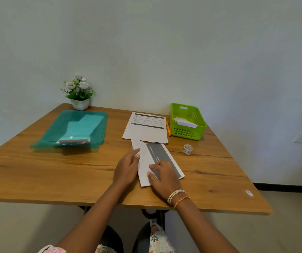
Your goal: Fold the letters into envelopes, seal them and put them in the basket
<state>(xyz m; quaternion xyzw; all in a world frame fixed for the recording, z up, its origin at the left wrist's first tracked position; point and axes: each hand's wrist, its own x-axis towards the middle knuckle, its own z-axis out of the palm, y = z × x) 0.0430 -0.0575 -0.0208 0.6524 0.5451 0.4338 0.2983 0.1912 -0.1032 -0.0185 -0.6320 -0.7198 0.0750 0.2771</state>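
Head view: two hands, left hand (127,168) and right hand (163,177), fingers flat, pressing one folded letter (146,161); one basket (187,121) at table (55,176) far-right edge.

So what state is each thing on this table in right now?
Folded letter: flat on the table, pressed by both hands.
Left hand: fingers straight, on its left edge.
Right hand: flat on it.
Green basket: upright, white paper inside.
Tape roll: lying untouched.
Teal folder: shut.
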